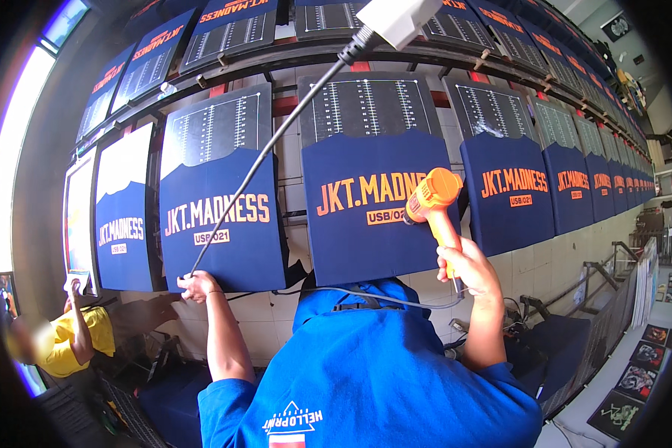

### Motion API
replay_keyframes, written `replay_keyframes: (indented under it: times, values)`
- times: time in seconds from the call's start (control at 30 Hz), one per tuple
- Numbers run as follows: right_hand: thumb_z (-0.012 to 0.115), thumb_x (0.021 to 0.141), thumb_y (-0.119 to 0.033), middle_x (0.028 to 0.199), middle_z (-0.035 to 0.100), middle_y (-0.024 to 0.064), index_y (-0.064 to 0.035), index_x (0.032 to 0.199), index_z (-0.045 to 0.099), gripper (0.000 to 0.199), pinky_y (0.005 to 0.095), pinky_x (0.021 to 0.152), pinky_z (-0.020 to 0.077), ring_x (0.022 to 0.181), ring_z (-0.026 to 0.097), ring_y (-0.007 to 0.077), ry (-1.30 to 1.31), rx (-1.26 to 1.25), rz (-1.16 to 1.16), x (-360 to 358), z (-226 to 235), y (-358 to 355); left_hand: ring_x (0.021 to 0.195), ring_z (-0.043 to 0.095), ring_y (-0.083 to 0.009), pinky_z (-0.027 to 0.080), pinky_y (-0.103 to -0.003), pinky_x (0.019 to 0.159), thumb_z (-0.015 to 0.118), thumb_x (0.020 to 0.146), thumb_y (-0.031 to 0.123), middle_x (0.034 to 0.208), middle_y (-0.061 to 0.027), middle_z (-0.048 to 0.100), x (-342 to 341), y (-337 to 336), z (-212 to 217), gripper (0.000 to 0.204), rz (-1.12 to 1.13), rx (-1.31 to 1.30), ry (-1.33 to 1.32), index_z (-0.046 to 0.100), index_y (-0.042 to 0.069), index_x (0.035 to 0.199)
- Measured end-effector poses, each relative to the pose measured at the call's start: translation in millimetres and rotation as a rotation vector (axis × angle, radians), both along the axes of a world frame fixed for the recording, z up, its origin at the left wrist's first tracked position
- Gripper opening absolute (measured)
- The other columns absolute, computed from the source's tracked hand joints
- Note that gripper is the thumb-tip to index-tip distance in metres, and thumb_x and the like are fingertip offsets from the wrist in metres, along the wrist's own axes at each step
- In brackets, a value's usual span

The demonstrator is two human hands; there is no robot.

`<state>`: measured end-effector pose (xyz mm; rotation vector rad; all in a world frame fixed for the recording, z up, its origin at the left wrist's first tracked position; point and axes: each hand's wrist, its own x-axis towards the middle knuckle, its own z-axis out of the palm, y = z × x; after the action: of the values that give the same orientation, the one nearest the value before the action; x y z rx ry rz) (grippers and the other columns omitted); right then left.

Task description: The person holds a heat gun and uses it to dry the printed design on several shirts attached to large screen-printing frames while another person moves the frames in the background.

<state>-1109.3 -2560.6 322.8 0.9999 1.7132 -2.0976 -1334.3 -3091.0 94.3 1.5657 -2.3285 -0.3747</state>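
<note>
My right hand (469, 266) is wrapped round the handle of an orange heat gun (434, 196). Its nozzle points left over the orange print on a navy T-shirt piece (381, 257) straight ahead of me. My left hand (198, 286) is closed on a grey power cord (275, 143) at the lower corner of the navy shirt piece (239, 261) to the left. From there the cord rises to a white plug connector (399, 21) hanging close to the camera. More cord (381, 298) runs along the shirts' near edge toward the gun's handle.
Navy printed shirt pieces (509, 216) lie on black boards with white ruler marks (493, 108), in a long row curving right. A metal rail (201, 80) separates a second row behind. At left, a person in yellow (75, 340) holds something white. Metal racks (612, 276) stand right.
</note>
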Motion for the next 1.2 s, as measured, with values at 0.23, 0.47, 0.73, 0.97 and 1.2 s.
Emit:
replay_keyframes:
  times: [0.23,0.47,0.73,0.97,1.2]
  values:
    - [0.059,0.091,-0.018,0.073,0.056,0.004,-0.0013,0.098,0.051,0.02,0.028,0.052,0.0506,0.057,0.059,0.013,-0.001,0.02,-0.109,-5.7,1.7,-20.6,0.123,0.039,-0.0447,0.034,-0.052,0.101,0.044,0.097,0.019,0.135,-0.0356,0.035,36.5,-59.7,-49.7,0.035,-0.46,-0.125,0.255,0.049,0.005,0.129]
    - [0.06,0.091,-0.018,0.073,0.055,0.0032,-0.0023,0.101,0.05,0.022,0.0277,0.053,0.0502,0.059,0.059,0.0125,0.109,-0.067,-0.024,-54.1,-5.5,-106.1,0.131,0.036,-0.043,0.032,-0.05,0.107,0.042,0.097,0.008,0.141,-0.0311,0.033,21.2,-91.8,36.9,0.033,-0.776,-0.29,0.235,0.053,0.005,0.128]
    - [0.062,0.089,-0.026,0.073,0.058,0.0037,-0.0032,0.094,0.053,0.025,0.0263,0.052,0.0507,0.058,0.06,0.0125,0.146,-0.163,0.054,-154.3,-12.5,-252.6,0.113,0.053,-0.0361,0.041,-0.044,0.099,0.038,0.092,0.004,0.117,-0.0207,0.057,-61.2,-258.8,141.3,0.032,-0.858,-0.431,0.546,0.056,-0.004,0.118]
    - [0.059,0.091,-0.021,0.074,0.057,0.0037,-0.0029,0.1,0.052,0.022,0.0268,0.053,0.0506,0.06,0.06,0.0125,0.113,0.003,-0.067,-189.2,-6.8,-306.0,0.107,0.057,-0.0357,0.042,-0.044,0.095,0.038,0.088,0.007,0.113,-0.0204,0.06,-101.2,-374.8,163.6,0.036,-0.683,-0.345,0.486,0.055,-0.005,0.117]
    - [0.061,0.091,-0.023,0.073,0.056,0.0041,-0.0015,0.096,0.053,0.023,0.0264,0.052,0.0503,0.059,0.06,0.013,0.101,0.016,-0.125,-197.5,0.0,-323.1,0.106,0.057,-0.0348,0.044,-0.042,0.093,0.039,0.091,0.005,0.113,-0.0195,0.06,-89.2,-396.2,68.0,0.032,-0.734,-0.214,0.398,0.053,-0.003,0.118]
